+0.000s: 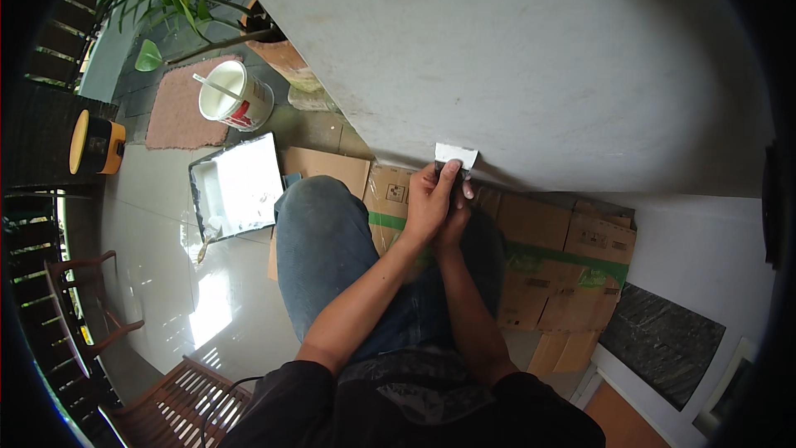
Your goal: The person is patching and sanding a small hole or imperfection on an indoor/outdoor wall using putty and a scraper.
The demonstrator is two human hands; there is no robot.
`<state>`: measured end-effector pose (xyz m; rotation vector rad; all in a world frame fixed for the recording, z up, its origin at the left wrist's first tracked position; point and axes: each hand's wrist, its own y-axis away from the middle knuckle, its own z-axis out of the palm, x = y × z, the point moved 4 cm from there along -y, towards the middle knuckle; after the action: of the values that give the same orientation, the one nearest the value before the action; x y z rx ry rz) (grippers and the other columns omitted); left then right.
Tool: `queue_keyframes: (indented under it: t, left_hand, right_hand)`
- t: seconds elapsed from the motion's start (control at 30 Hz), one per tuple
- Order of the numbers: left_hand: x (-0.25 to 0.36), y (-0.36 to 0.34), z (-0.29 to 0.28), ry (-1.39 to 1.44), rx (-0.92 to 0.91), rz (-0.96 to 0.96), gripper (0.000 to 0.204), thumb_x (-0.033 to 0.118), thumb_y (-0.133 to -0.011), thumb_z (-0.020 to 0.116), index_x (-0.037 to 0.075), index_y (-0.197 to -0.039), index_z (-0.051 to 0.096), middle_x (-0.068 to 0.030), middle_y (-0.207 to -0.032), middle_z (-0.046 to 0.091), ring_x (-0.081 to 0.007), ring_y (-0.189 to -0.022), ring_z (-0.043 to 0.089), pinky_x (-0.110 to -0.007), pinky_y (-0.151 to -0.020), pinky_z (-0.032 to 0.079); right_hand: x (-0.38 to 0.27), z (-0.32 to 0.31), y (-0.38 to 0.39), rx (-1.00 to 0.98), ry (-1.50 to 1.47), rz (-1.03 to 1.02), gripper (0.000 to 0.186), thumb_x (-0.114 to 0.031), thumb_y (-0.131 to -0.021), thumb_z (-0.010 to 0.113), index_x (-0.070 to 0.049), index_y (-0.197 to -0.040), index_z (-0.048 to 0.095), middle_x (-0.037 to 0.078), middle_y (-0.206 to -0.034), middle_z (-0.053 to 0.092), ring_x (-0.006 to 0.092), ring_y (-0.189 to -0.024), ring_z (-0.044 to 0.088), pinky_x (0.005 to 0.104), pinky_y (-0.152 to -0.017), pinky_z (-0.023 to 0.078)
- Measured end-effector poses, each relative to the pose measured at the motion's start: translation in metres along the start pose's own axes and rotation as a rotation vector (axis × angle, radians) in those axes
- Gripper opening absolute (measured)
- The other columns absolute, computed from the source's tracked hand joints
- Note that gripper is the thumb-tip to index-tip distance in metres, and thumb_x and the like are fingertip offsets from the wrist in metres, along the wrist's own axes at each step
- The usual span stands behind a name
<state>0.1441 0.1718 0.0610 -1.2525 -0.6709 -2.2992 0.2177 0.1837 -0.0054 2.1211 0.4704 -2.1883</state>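
My left hand (433,197) is closed on a putty knife (456,153) with a white-coated blade, its thumb pressed on the dark part below the blade. My right hand (454,216) is closed behind and below it on the same tool, largely hidden by the left. The blade is against or just in front of the lower part of a grey-white wall (580,66), near its bottom edge; I cannot tell whether it touches. Under my bent legs lie flattened cardboard sheets (535,228) with green tape.
Left are a paint tray (215,187) with a brush (207,241), a white bucket (236,108) with a stick on a pink mat (174,116), potted plant (274,58), yellow-black container (99,141) and wooden chairs (166,406). Right lies a dark stone slab (659,340).
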Motion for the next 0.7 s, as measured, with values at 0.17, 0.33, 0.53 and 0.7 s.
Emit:
queue_keyframes:
  t: [0.17,0.33,0.53,0.7]
  left_hand:
    - [0.038,-0.001,0.019,-0.017,-0.082,0.125,0.033,0.026,-0.099,0.052,0.0,-0.08,0.061,-0.004,-0.065,0.064,-0.0058,-0.051,0.051,-0.021,-0.05,0.04]
    - [0.003,0.003,-0.002,-0.04,-0.031,0.006,0.033,0.026,-0.1,0.049,-0.001,-0.083,0.061,-0.0069,-0.064,0.063,-0.0085,-0.049,0.051,-0.022,-0.048,0.04]
    - [0.019,0.006,0.007,0.007,0.009,0.036,0.035,0.027,-0.098,0.052,0.0,-0.078,0.062,-0.0039,-0.061,0.063,-0.0061,-0.048,0.051,-0.021,-0.047,0.04]
    - [0.063,0.001,0.021,-0.077,-0.085,0.136,0.035,0.028,-0.099,0.051,-0.001,-0.082,0.061,-0.005,-0.064,0.063,-0.0072,-0.05,0.051,-0.021,-0.049,0.041]
  right_hand:
    - [-0.007,0.004,-0.01,-0.119,0.163,-0.057,0.018,-0.02,-0.094,0.047,-0.004,-0.091,0.056,-0.001,-0.085,0.053,0.0081,-0.085,0.052,0.0239,-0.077,0.041]
    - [0.062,0.006,0.018,-0.047,-0.701,0.34,0.024,-0.024,-0.096,0.04,-0.005,-0.096,0.054,-0.001,-0.09,0.053,0.0084,-0.089,0.051,0.0242,-0.078,0.041]
    - [0.003,0.005,0.0,-0.001,-0.407,0.261,0.026,-0.025,-0.097,0.038,-0.005,-0.098,0.053,-0.002,-0.093,0.052,0.0094,-0.092,0.051,0.0252,-0.08,0.041]
    - [-0.065,0.022,-0.022,0.001,-0.351,0.121,0.022,-0.021,-0.101,0.038,-0.006,-0.091,0.05,-0.001,-0.09,0.049,0.0106,-0.086,0.047,0.0299,-0.078,0.042]
